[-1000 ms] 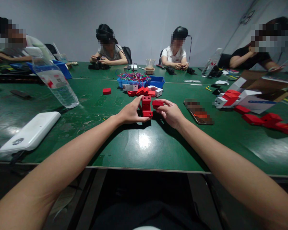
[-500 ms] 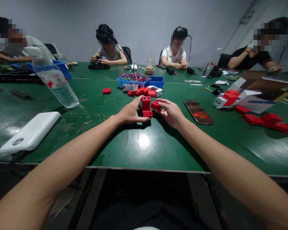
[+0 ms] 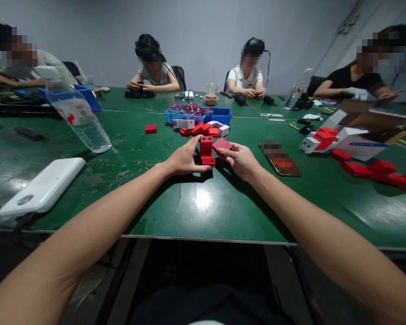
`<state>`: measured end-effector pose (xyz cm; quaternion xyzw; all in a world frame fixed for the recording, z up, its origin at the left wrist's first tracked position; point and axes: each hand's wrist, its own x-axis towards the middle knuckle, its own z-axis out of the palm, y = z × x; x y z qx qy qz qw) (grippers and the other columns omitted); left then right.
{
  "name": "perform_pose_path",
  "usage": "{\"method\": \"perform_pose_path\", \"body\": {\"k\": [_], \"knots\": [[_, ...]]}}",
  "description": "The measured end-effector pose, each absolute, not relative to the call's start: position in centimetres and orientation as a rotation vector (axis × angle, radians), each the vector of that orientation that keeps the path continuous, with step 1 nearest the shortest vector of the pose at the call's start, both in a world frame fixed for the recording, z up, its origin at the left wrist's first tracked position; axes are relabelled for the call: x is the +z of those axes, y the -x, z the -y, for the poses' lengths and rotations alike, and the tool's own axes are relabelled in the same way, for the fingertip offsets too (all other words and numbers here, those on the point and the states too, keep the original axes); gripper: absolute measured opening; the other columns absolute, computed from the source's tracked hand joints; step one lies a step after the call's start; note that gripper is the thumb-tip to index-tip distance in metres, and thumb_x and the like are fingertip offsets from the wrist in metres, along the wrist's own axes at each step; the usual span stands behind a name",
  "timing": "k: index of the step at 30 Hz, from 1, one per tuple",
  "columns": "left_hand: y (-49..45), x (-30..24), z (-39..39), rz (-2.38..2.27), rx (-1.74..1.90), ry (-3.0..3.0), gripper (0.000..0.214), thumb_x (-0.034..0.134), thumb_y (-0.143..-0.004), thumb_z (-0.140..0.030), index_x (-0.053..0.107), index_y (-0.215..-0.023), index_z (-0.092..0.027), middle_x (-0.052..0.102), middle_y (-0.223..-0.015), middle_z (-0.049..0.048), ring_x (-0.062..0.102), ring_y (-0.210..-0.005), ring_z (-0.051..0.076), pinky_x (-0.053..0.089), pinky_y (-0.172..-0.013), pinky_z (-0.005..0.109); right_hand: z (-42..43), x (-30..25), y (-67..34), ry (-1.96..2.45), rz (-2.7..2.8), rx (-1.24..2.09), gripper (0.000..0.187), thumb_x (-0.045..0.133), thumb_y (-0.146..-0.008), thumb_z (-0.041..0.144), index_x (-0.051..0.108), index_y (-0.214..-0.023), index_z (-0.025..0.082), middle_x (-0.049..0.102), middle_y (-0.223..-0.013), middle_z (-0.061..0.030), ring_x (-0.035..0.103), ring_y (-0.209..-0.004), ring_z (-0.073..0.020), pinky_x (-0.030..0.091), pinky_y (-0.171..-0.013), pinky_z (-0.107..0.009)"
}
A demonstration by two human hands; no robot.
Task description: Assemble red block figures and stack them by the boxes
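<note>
Turned since half a second ago, the small red rectangular plastic block [image 3: 222, 145] in the right hand [image 3: 242, 160] now shows its broad, plain face; the tall, stepped red plastic block with round holes [image 3: 206, 149] has stayed in place in the left hand [image 3: 185, 158]. The right thumb and fingers pinch the rectangular block by its right side. The left fingers and thumb are closed around the left side of the stepped block, just beside it; whether the two blocks touch, I cannot tell.

Directly beyond both grips lies a pile of red and white blocks [image 3: 203, 129], and behind that a blue plastic bin of tangled coloured wires [image 3: 187, 118]. A single loose red block [image 3: 150, 129] lies beyond the left hand, off to its left. Right of the right grip, a dark, flat smartphone [image 3: 279, 158] rests on the glossy green tabletop [image 3: 203, 219].
</note>
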<state>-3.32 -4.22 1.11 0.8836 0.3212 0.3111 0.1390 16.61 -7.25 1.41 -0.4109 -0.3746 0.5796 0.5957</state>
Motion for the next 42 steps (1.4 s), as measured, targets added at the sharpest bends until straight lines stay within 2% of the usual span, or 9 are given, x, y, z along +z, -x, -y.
{"method": "perform_pose_path", "body": {"k": [6, 8, 11, 16, 20, 26, 29, 33, 42], "knots": [[3.3, 1.2, 4.3, -0.943, 0.88, -2.547, 0.09, 0.077, -0.065, -0.048, 0.036, -0.137, -0.013, 0.049, -0.141, 0.0196, 0.05, -0.13, 0.033, 0.043, -0.108, 0.048, 7.4, 1.8, -16.6, 0.969, 0.846, 1.354, 0.021, 0.07, -0.069, -0.003, 0.063, -0.078, 0.015, 0.07, -0.075, -0.0006, 0.065, -0.07, -0.0094, 0.055, -0.074, -0.022], [3.4, 1.2, 4.3, -0.942, 0.881, -2.551, 0.089, 0.077, -0.065, -0.048, 0.037, -0.137, -0.013, 0.049, -0.141, 0.019, 0.05, -0.13, 0.033, 0.042, -0.109, 0.047, 7.5, 2.1, -16.4, 0.987, 0.81, 1.36, 0.016, 0.066, -0.075, -0.001, 0.062, -0.077, 0.014, 0.069, -0.072, -0.001, 0.064, -0.067, -0.0089, 0.055, -0.07, -0.022], [3.4, 1.2, 4.3, -0.928, 0.895, -2.558, 0.089, 0.076, -0.066, -0.048, 0.037, -0.137, -0.012, 0.05, -0.14, 0.0192, 0.051, -0.129, 0.032, 0.042, -0.109, 0.045, 7.8, 2.6, -16.2, 1.041, 0.763, 1.383, 0.013, 0.058, -0.089, 0.013, 0.059, -0.076, 0.015, 0.065, -0.067, 0.0, 0.06, -0.058, -0.0095, 0.055, -0.058, -0.024], [3.4, 1.0, 4.1, -0.926, 0.891, -2.563, 0.091, 0.076, -0.066, -0.051, 0.035, -0.138, -0.013, 0.051, -0.138, 0.0187, 0.053, -0.126, 0.032, 0.045, -0.106, 0.046, 8.0, 3.1, -16.2, 1.105, 0.731, 1.394, 0.024, 0.048, -0.097, 0.026, 0.056, -0.076, 0.017, 0.056, -0.057, 0.0027, 0.053, -0.047, -0.0089, 0.037, -0.036, -0.017], [3.5, 0.9, 3.9, -0.933, 0.89, -2.562, 0.094, 0.076, -0.065, -0.052, 0.034, -0.14, -0.014, 0.05, -0.139, 0.0192, 0.052, -0.127, 0.033, 0.045, -0.105, 0.046, 8.0, 3.1, -16.1, 1.078, 0.737, 1.443, 0.029, 0.045, -0.098, 0.028, 0.055, -0.074, 0.017, 0.053, -0.054, 0.0027, 0.05, -0.043, -0.0077, 0.03, -0.033, -0.016], [3.5, 0.9, 4.0, -0.912, 0.909, -2.559, 0.092, 0.076, -0.065, -0.05, 0.035, -0.14, -0.017, 0.051, -0.139, 0.0174, 0.053, -0.126, 0.033, 0.045, -0.106, 0.049, 7.9, 3.2, -16.2, 1.111, 0.65, 1.445, 0.027, 0.052, -0.094, 0.041, 0.057, -0.079, 0.019, 0.062, -0.062, 0.0008, 0.058, -0.049, -0.0109, 0.043, -0.042, -0.021], [3.4, 1.0, 4.1, -0.909, 0.903, -2.554, 0.09, 0.076, -0.066, -0.049, 0.036, -0.139, -0.015, 0.051, -0.138, 0.0177, 0.053, -0.126, 0.033, 0.045, -0.106, 0.048, 7.9, 2.9, -16.3, 1.053, 0.709, 1.418, 0.008, 0.064, -0.085, 0.022, 0.058, -0.081, 0.018, 0.064, -0.067, 0.002, 0.062, -0.058, -0.0103, 0.05, -0.051, -0.021], [3.4, 1.2, 4.3, -0.933, 0.881, -2.543, 0.091, 0.077, -0.066, -0.048, 0.035, -0.139, -0.013, 0.049, -0.14, 0.0197, 0.051, -0.129, 0.034, 0.044, -0.107, 0.047, 7.8, 2.3, -16.4, 0.98, 0.79, 1.372, 0.027, 0.072, -0.067, 0.0, 0.058, -0.082, 0.018, 0.067, -0.072, 0.0021, 0.065, -0.067, -0.0108, 0.056, -0.063, -0.022], [3.4, 1.1, 4.3, -0.945, 0.874, -2.54, 0.092, 0.077, -0.066, -0.049, 0.035, -0.14, -0.014, 0.049, -0.141, 0.0179, 0.051, -0.129, 0.032, 0.043, -0.109, 0.045, 7.3, 1.4, -16.7, 0.984, 0.845, 1.292, 0.042, 0.081, -0.055, 0.002, 0.054, -0.082, 0.018, 0.068, -0.076, 0.001, 0.066, -0.074, -0.014, 0.058, -0.068, -0.027]]}}
